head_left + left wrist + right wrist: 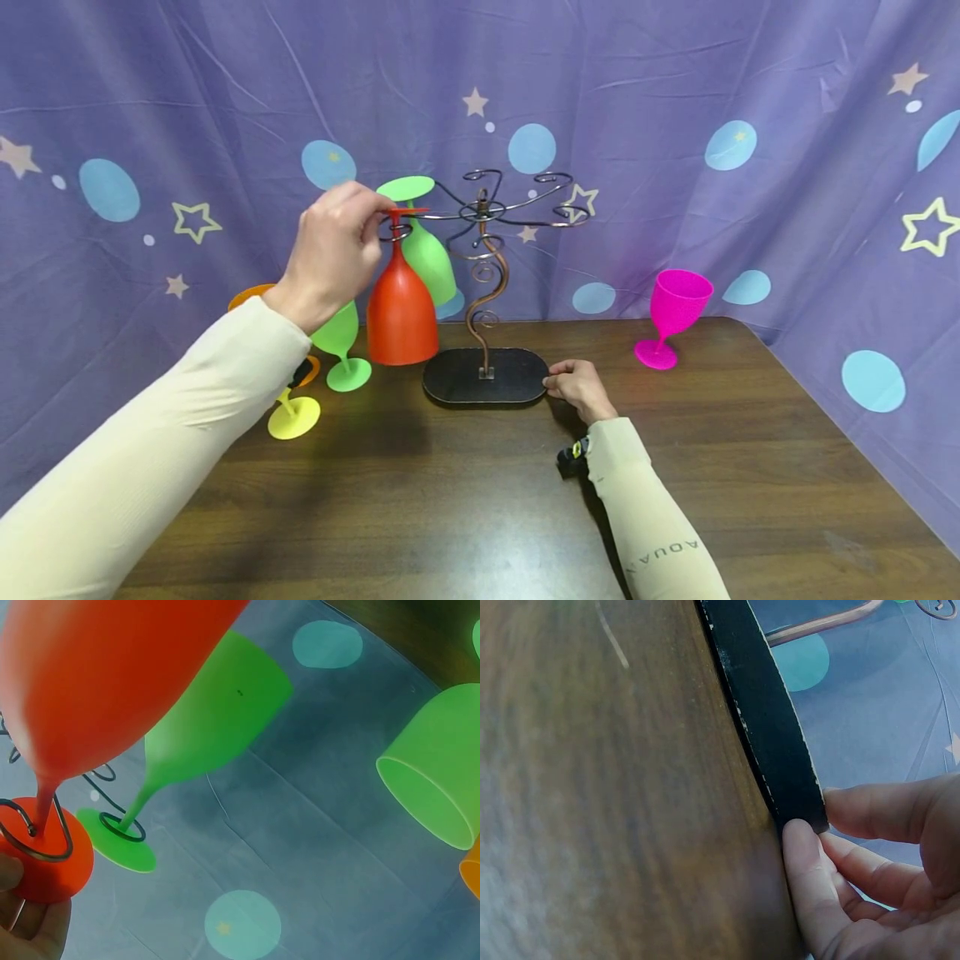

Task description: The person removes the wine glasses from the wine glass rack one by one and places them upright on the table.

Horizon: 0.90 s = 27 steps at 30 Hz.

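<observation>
My left hand [337,242] pinches the foot of a red wine glass [402,317], which hangs upside down. Its stem passes through a curled wire loop of the metal glass rack [491,292], and in the left wrist view the foot [64,877] lies against that loop. Just behind it, a green wine glass [429,258] hangs bowl down from a neighbouring loop. My right hand [581,387] grips the right end of the rack's black oval base [457,375], thumb and fingers at its edge [802,799].
Left on the wooden table [480,508], partly behind my left arm, stand a green glass [348,375], a yellow glass [294,417] and an orange glass [251,294]. A magenta glass [678,304] stands upright at right. A patterned curtain [637,83] hangs behind the table.
</observation>
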Each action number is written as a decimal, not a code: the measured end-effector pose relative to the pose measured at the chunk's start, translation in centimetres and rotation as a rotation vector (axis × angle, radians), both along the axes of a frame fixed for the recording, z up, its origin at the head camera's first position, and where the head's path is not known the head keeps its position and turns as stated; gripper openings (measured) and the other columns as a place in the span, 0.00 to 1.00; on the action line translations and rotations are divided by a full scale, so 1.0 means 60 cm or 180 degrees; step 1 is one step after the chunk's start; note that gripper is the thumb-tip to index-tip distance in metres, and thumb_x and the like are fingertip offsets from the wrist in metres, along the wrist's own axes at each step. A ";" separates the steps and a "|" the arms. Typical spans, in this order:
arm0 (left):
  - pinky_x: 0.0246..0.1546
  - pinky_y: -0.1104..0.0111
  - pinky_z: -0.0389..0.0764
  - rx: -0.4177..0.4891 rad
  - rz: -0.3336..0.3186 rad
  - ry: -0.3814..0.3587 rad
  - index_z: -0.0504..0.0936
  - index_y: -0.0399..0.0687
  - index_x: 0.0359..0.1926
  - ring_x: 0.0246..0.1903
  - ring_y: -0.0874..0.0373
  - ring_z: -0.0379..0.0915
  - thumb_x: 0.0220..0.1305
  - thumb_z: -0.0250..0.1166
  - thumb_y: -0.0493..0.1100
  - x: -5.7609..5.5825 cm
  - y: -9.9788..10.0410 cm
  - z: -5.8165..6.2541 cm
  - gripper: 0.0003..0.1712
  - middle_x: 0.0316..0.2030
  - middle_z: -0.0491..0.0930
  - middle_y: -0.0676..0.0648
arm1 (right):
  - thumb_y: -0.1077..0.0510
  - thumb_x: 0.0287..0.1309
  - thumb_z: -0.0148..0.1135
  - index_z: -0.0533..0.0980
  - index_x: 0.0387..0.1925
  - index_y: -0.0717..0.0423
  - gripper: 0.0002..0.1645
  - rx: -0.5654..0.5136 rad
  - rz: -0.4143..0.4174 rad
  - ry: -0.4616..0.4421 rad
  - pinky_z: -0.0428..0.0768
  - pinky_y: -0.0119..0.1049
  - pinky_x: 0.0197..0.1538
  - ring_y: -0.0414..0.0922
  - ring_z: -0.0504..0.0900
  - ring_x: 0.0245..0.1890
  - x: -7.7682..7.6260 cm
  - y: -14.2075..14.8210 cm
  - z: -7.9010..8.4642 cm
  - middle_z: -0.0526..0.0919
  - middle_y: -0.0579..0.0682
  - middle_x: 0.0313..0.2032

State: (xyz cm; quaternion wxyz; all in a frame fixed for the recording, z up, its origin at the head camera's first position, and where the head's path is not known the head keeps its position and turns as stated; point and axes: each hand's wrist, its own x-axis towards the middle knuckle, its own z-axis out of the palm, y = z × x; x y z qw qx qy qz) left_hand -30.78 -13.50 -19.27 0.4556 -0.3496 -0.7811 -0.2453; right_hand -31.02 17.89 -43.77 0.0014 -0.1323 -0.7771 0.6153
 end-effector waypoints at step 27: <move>0.37 0.57 0.75 0.0139 -0.0272 0.0374 0.83 0.36 0.33 0.32 0.46 0.73 0.59 0.53 0.25 0.015 0.031 -0.015 0.12 0.29 0.79 0.41 | 0.73 0.53 0.60 0.74 0.47 0.74 0.17 -0.0036 -0.0010 -0.0004 0.82 0.34 0.41 0.43 0.81 0.33 -0.003 0.000 -0.001 0.80 0.59 0.37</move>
